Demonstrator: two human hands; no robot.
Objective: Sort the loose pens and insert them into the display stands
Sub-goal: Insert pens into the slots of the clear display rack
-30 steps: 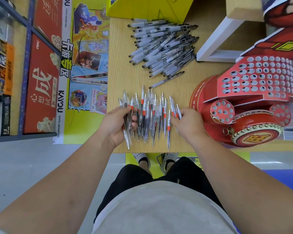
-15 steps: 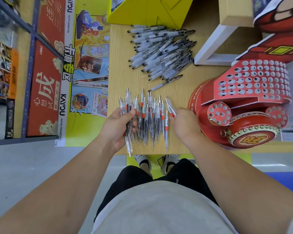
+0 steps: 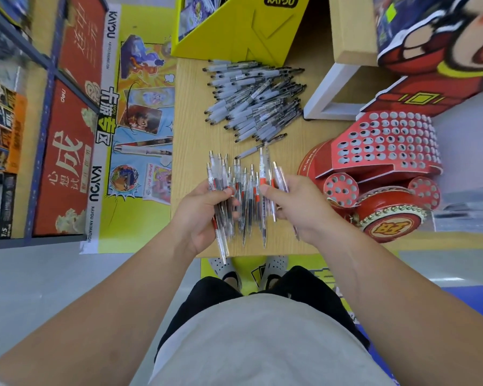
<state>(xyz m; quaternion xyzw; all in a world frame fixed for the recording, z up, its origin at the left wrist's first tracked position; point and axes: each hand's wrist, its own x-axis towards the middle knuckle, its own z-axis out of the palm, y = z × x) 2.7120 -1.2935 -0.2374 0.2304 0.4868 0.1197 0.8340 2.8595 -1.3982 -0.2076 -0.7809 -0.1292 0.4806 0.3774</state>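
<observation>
While left hand (image 3: 204, 215) and right hand (image 3: 296, 207) gripped clear red-banded plastic pens (image 3: 246, 192), sorting seemed underway; the holed red cardboard stand (image 3: 379, 166) needed aligned tips.

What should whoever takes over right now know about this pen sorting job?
Left hand grips a bundle of clear pens; right hand pinches a few more.
Other clear pens lie between the hands on the table; grey-grip pens are piled further back.
Red display stand: no pen in any visible hole.
Left: finish gathering, insert everything.
</observation>
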